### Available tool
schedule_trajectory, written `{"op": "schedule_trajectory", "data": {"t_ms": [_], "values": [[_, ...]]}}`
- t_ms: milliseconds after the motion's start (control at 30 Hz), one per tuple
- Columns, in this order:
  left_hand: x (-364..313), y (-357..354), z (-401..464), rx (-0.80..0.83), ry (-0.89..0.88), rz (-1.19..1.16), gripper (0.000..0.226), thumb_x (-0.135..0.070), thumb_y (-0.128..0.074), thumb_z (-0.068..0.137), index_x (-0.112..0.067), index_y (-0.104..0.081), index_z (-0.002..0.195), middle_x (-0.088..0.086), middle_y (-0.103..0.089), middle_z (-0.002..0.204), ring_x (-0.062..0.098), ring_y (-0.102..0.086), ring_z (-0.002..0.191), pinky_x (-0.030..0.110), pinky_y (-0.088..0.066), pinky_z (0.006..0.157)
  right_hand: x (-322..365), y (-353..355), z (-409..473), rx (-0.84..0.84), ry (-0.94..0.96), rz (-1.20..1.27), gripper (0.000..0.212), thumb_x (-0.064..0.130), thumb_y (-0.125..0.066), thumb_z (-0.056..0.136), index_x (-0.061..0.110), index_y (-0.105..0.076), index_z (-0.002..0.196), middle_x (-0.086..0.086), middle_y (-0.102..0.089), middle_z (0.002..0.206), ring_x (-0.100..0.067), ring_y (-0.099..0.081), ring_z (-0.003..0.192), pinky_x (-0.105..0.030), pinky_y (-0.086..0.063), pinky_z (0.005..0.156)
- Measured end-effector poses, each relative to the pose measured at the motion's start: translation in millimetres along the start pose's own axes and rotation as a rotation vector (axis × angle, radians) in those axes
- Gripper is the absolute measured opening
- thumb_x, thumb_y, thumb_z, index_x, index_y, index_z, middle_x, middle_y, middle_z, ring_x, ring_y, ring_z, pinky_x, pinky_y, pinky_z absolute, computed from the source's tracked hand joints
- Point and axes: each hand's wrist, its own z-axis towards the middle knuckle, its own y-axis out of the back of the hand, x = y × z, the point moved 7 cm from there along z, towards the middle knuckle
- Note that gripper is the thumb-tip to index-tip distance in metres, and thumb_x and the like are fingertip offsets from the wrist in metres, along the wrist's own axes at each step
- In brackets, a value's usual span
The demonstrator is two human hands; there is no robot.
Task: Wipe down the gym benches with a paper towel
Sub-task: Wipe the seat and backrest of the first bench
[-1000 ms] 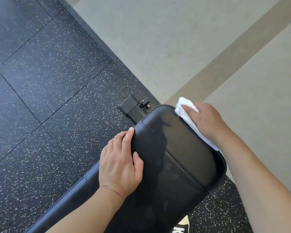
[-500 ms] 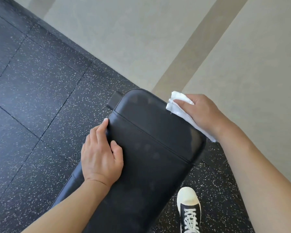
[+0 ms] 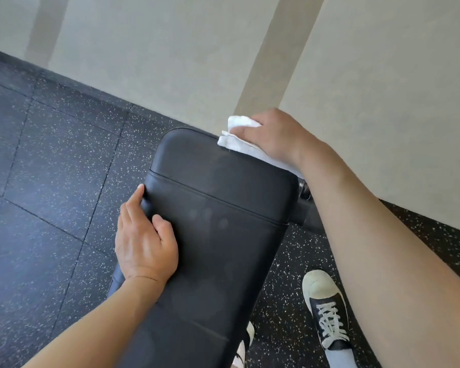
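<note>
The right hand [image 3: 274,134] pressed a folded white paper towel [image 3: 238,139], fingers curled over it, against the far right edge of the black padded gym bench [image 3: 218,235], while the left hand [image 3: 144,240] rested flat, fingers relaxed, on its left edge.

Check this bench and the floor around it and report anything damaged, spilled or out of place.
Nothing looks damaged or spilled. The bench pad is intact; only a few faint dull smudges mark its middle. The right hand presses the paper towel on the far corner, and the left hand rests on the left edge.
</note>
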Motion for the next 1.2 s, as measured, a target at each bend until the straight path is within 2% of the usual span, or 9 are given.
{"op": "schedule_trajectory", "data": {"t_ms": [167, 300, 367, 467, 600, 800, 900, 1033, 1200], "values": [[-2.1, 2.4, -1.1, 0.009, 0.023, -0.003, 0.068, -0.038, -0.032, 0.088, -0.02, -0.038, 0.153, 0.007, -0.051, 0.152, 0.035, -0.048, 0.137, 0.057, -0.042, 0.107, -41.8, 14.6, -47.2, -0.263, -0.009, 0.14, 0.041, 0.053, -0.061, 0.09, 0.023, -0.048, 0.066, 0.012, -0.043, 0.057, -0.008, -0.042, 0.055, -0.03, -0.036, 0.056], [-5.0, 2.5, -0.7, 0.006, 0.035, -0.001, 0.068, -0.039, -0.031, 0.087, -0.023, -0.038, 0.153, 0.003, -0.049, 0.155, 0.035, -0.047, 0.139, 0.06, -0.042, 0.105, -82.3, -3.0, -112.2, -0.562, -0.091, 0.407, 0.039, 0.056, -0.058, 0.098, 0.026, -0.055, 0.072, 0.011, -0.052, 0.059, -0.003, -0.045, 0.055, -0.021, -0.038, 0.055], [-4.9, 1.9, -0.9, 0.005, 0.039, 0.002, 0.069, -0.04, -0.03, 0.086, -0.025, -0.037, 0.153, 0.002, -0.048, 0.155, 0.034, -0.046, 0.139, 0.06, -0.041, 0.104, -89.5, -23.5, -136.8, -0.668, -0.121, 0.434, 0.041, 0.059, -0.054, 0.097, 0.024, -0.059, 0.076, 0.01, -0.059, 0.063, -0.003, -0.054, 0.058, -0.024, -0.044, 0.058], [-5.0, 1.6, -1.6, 0.005, 0.041, -0.006, 0.068, -0.04, -0.03, 0.086, -0.026, -0.036, 0.153, 0.001, -0.048, 0.155, 0.033, -0.046, 0.139, 0.059, -0.041, 0.104, -80.4, -40.8, -155.4, -0.778, -0.041, 0.301, 0.038, 0.055, -0.056, 0.1, 0.02, -0.058, 0.084, 0.004, -0.06, 0.07, -0.016, -0.06, 0.067, -0.036, -0.05, 0.063], [-5.0, 1.6, -1.2, 0.006, 0.026, -0.01, 0.067, -0.038, -0.031, 0.088, -0.026, -0.037, 0.153, -0.001, -0.048, 0.155, 0.031, -0.046, 0.138, 0.058, -0.042, 0.104, -43.1, -34.2, -158.0, -0.917, 0.171, -0.089, 0.045, 0.048, -0.055, 0.101, 0.011, -0.051, 0.075, 0.003, -0.05, 0.069, -0.019, -0.048, 0.062, -0.036, -0.043, 0.056], [-3.4, 2.5, -1.7, 0.003, 0.024, -0.018, 0.067, -0.039, -0.031, 0.088, -0.024, -0.039, 0.153, 0.001, -0.05, 0.152, 0.028, -0.047, 0.137, 0.054, -0.042, 0.104, 33.9, -88.2, -126.6, -0.644, 0.468, -0.572, 0.026, 0.024, -0.079, 0.076, 0.016, -0.055, 0.076, -0.001, -0.053, 0.071, -0.023, -0.046, 0.059, -0.035, -0.032, 0.052], [-1.1, 1.3, -0.1, 0.001, 0.028, -0.02, 0.066, -0.04, -0.031, 0.087, -0.028, -0.038, 0.151, 0.001, -0.052, 0.148, 0.026, -0.048, 0.133, 0.052, -0.043, 0.102, 68.9, -124.5, -103.7, -0.551, 0.514, -0.729, 0.019, 0.027, -0.077, 0.075, 0.021, -0.059, 0.074, 0.003, -0.057, 0.071, -0.019, -0.051, 0.058, -0.033, -0.034, 0.052], [3.4, -2.7, 0.9, 0.016, 0.024, -0.019, 0.056, -0.041, -0.032, 0.091, -0.024, -0.042, 0.143, 0.006, -0.057, 0.13, 0.033, -0.053, 0.117, 0.048, -0.041, 0.088, 95.3, -134.9, -79.1, -0.47, 0.551, -0.706, 0.021, 0.038, -0.077, 0.076, 0.021, -0.065, 0.078, 0.003, -0.062, 0.075, -0.019, -0.058, 0.062, -0.032, -0.04, 0.054], [-0.7, 0.1, 0.8, 0.002, -0.031, -0.014, 0.063, -0.035, -0.034, 0.091, -0.018, -0.041, 0.151, 0.01, -0.058, 0.132, 0.033, -0.054, 0.117, 0.05, -0.045, 0.097, 63.5, -110.5, -110.9, -0.461, 0.675, -0.707, 0.015, 0.02, -0.073, 0.078, 0.018, -0.059, 0.075, 0.001, -0.054, 0.071, -0.023, -0.048, 0.059, -0.038, -0.04, 0.051]]}}
